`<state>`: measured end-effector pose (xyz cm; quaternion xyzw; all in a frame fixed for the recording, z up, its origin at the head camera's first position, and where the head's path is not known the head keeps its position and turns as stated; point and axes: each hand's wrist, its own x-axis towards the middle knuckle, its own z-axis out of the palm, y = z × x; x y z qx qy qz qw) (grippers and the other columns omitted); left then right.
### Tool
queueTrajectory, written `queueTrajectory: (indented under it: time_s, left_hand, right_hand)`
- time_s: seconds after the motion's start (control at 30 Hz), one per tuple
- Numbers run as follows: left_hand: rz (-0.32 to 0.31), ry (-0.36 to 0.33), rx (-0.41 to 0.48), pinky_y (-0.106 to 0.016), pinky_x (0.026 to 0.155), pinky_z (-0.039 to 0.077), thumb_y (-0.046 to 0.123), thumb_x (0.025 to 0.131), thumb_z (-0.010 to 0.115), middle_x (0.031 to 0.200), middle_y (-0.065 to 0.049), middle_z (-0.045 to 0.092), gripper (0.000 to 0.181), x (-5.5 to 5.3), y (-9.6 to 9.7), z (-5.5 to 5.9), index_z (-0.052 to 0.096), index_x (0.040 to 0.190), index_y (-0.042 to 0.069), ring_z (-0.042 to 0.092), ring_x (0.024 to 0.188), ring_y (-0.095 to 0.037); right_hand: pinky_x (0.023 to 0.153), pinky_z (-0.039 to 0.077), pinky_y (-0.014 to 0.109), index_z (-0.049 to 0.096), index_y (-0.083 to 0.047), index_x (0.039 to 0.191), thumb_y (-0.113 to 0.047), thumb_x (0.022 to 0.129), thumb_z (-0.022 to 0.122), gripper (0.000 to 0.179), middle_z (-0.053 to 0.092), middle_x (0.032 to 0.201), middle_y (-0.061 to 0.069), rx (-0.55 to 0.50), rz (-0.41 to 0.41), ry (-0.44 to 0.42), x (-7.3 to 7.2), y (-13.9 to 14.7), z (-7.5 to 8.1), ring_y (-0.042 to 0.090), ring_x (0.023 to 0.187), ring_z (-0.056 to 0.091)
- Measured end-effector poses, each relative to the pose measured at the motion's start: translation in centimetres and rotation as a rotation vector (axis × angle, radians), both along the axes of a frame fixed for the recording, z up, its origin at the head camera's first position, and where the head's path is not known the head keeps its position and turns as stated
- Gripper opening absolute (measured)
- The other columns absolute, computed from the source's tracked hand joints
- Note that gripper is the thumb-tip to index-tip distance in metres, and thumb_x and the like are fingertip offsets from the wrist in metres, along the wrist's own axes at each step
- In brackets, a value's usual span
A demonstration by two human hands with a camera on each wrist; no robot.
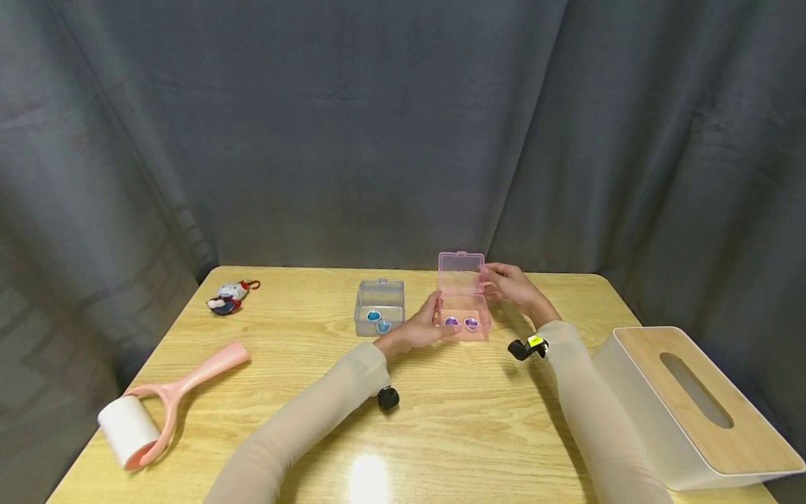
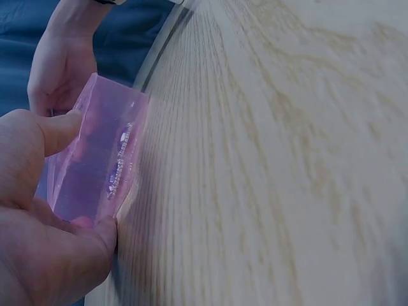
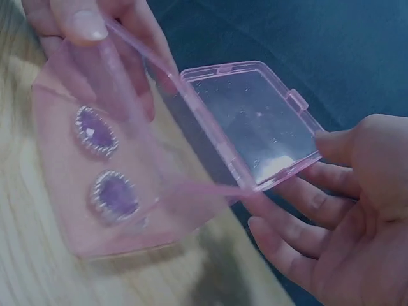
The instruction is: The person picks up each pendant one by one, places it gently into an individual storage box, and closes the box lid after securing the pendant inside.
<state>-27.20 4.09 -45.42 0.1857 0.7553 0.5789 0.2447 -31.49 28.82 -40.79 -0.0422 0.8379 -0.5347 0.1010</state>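
Observation:
A pink clear plastic box (image 1: 462, 333) stands on the table with its hinged lid (image 1: 462, 271) raised at the back. Two purple gems with beaded silvery rims, one of them a purple gem (image 3: 117, 196), lie inside. My left hand (image 1: 418, 329) grips the box by its left side, thumb over the front wall. With thumb and fingers my right hand (image 1: 511, 285) pinches the right edge of the lid. Left of the pink box, a greyish clear box (image 1: 380, 292) stands with its lid up, holding two blue gems, among them a blue gem (image 1: 373, 316).
A pink-handled lint roller (image 1: 210, 367) lies at the table's left. Behind it is a small plush figure keychain (image 1: 230, 297). On the right stands a white tissue box (image 1: 642, 413) with a wooden top. A dark curtain (image 1: 352, 140) hangs behind the wooden table (image 1: 403, 448).

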Motion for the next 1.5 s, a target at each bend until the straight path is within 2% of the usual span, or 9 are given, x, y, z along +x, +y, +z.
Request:
queueTrajectory:
  time_s: [0.17, 0.33, 0.53, 0.7, 0.83, 1.0, 1.2, 1.4, 1.5]
  left_hand:
    - [0.009, -0.013, 0.010, -0.041, 0.131, 0.016, 0.026, 0.099, 0.069, 0.175, -0.014, 0.002, 0.101, 0.0, 0.0, -0.3, -0.006, 0.166, 0.017, 0.005, 0.163, -0.023]
    - [0.014, -0.017, 0.008, -0.041, 0.131, 0.018, 0.025, 0.098, 0.069, 0.174, -0.013, 0.004, 0.100, -0.1, 0.2, -0.4, -0.004, 0.166, 0.018, 0.007, 0.163, -0.024]
    - [0.023, -0.010, 0.003, -0.041, 0.131, 0.019, 0.023, 0.097, 0.071, 0.174, -0.013, 0.006, 0.099, -0.2, 0.1, 0.1, 0.000, 0.166, 0.022, 0.008, 0.163, -0.024]
    - [0.027, -0.002, -0.002, -0.043, 0.130, 0.022, 0.023, 0.097, 0.071, 0.172, -0.015, 0.011, 0.097, -0.3, 0.1, 0.3, 0.001, 0.165, 0.021, 0.016, 0.161, -0.030]
    - [0.034, -0.004, 0.014, -0.044, 0.130, 0.023, 0.022, 0.097, 0.071, 0.170, -0.015, 0.016, 0.097, -0.2, 0.1, 0.1, 0.002, 0.164, 0.021, 0.022, 0.159, -0.034]
    - [0.041, 0.003, 0.030, -0.043, 0.130, 0.023, 0.021, 0.096, 0.072, 0.168, -0.014, 0.021, 0.095, -0.2, 0.2, -0.3, 0.004, 0.163, 0.020, 0.022, 0.159, -0.029]
    - [0.035, 0.005, 0.041, -0.042, 0.130, 0.022, 0.019, 0.098, 0.070, 0.169, -0.016, 0.019, 0.092, -0.3, 0.3, -0.2, 0.005, 0.162, 0.019, 0.019, 0.160, -0.028]
    - [0.033, 0.011, 0.038, -0.043, 0.131, 0.019, 0.021, 0.097, 0.071, 0.169, -0.017, 0.017, 0.093, -0.2, 0.2, -0.1, 0.004, 0.161, 0.020, 0.018, 0.161, -0.029]
    - [0.031, 0.008, 0.029, -0.046, 0.130, 0.019, 0.023, 0.097, 0.071, 0.170, -0.017, 0.017, 0.097, 0.0, 0.1, -0.1, 0.000, 0.162, 0.021, 0.020, 0.160, -0.034]
  right_hand:
    - [0.107, 0.051, 0.056, 0.043, 0.011, 0.147, -0.041, 0.111, 0.042, 0.063, 0.053, 0.145, 0.034, -0.008, -0.003, 0.047, 0.2, -0.1, 0.6, 0.048, 0.133, 0.056]
    - [0.109, 0.047, 0.061, 0.048, 0.007, 0.145, -0.052, 0.108, 0.043, 0.070, 0.056, 0.144, 0.031, 0.022, -0.052, 0.099, 0.8, -0.3, 1.5, 0.045, 0.134, 0.056]
    - [0.104, 0.054, 0.050, 0.058, 0.002, 0.138, -0.051, 0.107, 0.047, 0.062, 0.060, 0.138, 0.030, 0.022, -0.094, 0.177, 1.7, -0.7, 2.1, 0.036, 0.125, 0.061]
    - [0.095, 0.059, 0.032, 0.062, 0.001, 0.135, -0.043, 0.106, 0.054, 0.053, 0.068, 0.125, 0.015, 0.038, -0.091, 0.178, 2.2, -0.4, 2.0, 0.028, 0.117, 0.064]
    - [0.094, 0.058, 0.028, 0.061, 0.002, 0.135, -0.040, 0.106, 0.056, 0.051, 0.068, 0.120, 0.010, 0.028, -0.067, 0.176, 2.8, -0.1, 1.4, 0.023, 0.114, 0.064]
    - [0.105, 0.055, 0.047, 0.062, 0.004, 0.132, -0.039, 0.107, 0.056, 0.051, 0.067, 0.126, 0.016, 0.007, -0.039, 0.185, 3.0, 0.3, 0.4, 0.016, 0.111, 0.065]
    - [0.110, 0.047, 0.059, 0.061, 0.007, 0.134, -0.035, 0.107, 0.055, 0.050, 0.060, 0.141, 0.028, -0.024, 0.033, 0.160, 3.4, 0.8, -0.1, 0.037, 0.130, 0.062]
    - [0.110, 0.048, 0.059, 0.058, 0.005, 0.139, -0.032, 0.107, 0.056, 0.049, 0.056, 0.146, 0.027, -0.022, 0.124, 0.131, 4.0, 1.4, -0.4, 0.041, 0.134, 0.057]
    - [0.110, 0.050, 0.047, 0.058, 0.002, 0.141, -0.028, 0.105, 0.060, 0.047, 0.056, 0.148, 0.024, -0.011, 0.150, 0.117, 4.2, 1.7, -0.9, 0.031, 0.130, 0.061]
